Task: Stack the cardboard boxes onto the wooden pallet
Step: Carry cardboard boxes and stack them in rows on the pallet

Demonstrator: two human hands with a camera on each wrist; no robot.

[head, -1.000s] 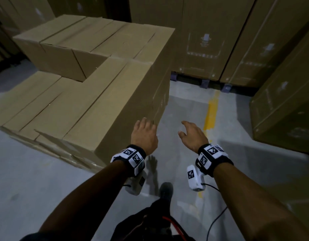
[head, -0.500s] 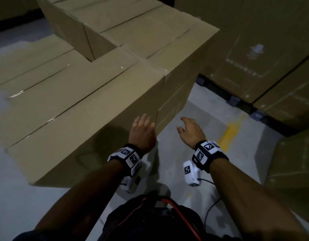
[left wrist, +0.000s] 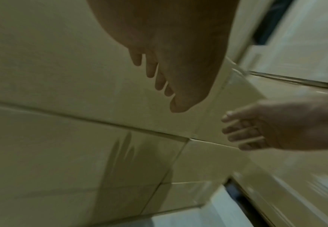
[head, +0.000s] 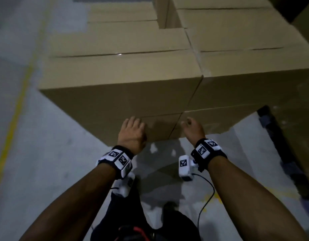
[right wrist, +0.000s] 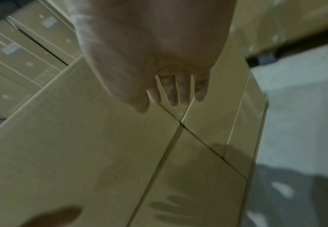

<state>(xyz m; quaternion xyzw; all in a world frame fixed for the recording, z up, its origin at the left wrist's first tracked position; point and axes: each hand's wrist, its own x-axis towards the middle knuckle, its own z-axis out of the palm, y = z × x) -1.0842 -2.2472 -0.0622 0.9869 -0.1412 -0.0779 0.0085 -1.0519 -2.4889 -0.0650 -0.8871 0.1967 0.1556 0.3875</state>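
**Both hands empty at the front corner of the box stack**

Left hand [head: 132, 133] palm down, fingers straight and slightly apart, tips near the side face of the cardboard boxes [head: 122, 66]; contact not clear in any view. Holds nothing.

Right hand [head: 193, 129] just beside it, across the vertical corner edge of the stack. Fingers [right wrist: 180, 92] extended, loosely spread, thumb out. Also empty, not touching cardboard as far as the wrist view shows.

Boxes sit in tiers, at least 2 layers visible at the near corner, higher tier at the back right. Wooden pallet not identifiable, hidden under the stack or out of frame.

Floor [head: 46, 153] is grey concrete with a yellow line [head: 16, 108] on the left. More cartons [right wrist: 13, 50] stand behind the stack.
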